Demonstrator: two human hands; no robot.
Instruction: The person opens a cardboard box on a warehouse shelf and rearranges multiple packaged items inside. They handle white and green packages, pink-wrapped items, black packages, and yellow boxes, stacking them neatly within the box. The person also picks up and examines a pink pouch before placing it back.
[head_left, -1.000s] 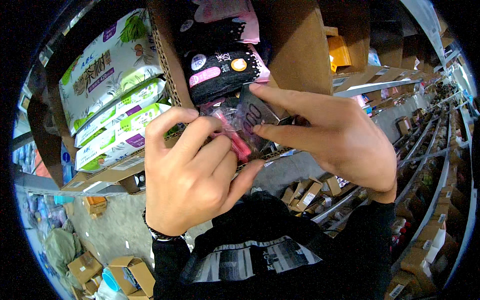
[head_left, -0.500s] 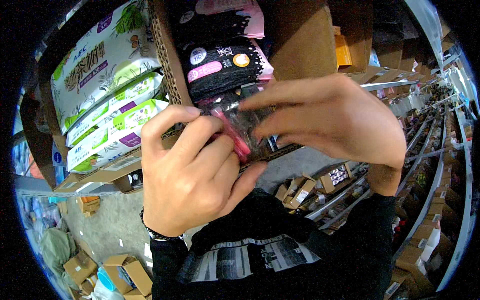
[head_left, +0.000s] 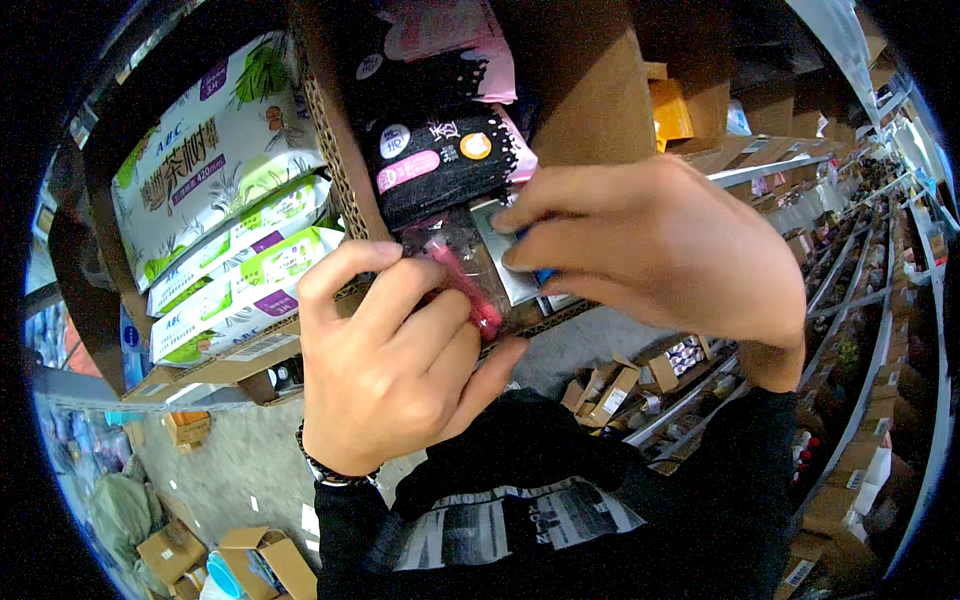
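In a cardboard carton (head_left: pixel 590 80), a clear bag with a pink item inside (head_left: pixel 455 272) lies below black-and-pink soft packs (head_left: pixel 450 155). My left hand (head_left: pixel 390 355) has curled fingers closed on the left part of that bag, its thumb low beside it. My right hand (head_left: pixel 655 260) has bent fingers gripping a small silver box (head_left: pixel 505 281) just right of the bag, with a bit of blue showing under the fingers. White-and-green packs (head_left: pixel 225 145) are stacked in the compartment left of the cardboard divider.
Long shelves of cardboard boxes (head_left: pixel 860 460) run down the right side. Below, on the concrete floor (head_left: pixel 230 470), are opened cartons (head_left: pixel 275 560), a light blue basin (head_left: pixel 222 574) and a green sack (head_left: pixel 120 510). A yellow item (head_left: pixel 670 115) sits in the neighbouring bin.
My right hand has shifted its fingers from a dark box face, and a silver face now shows under them. My left hand stays on the bag. The whole view has dipped slightly.
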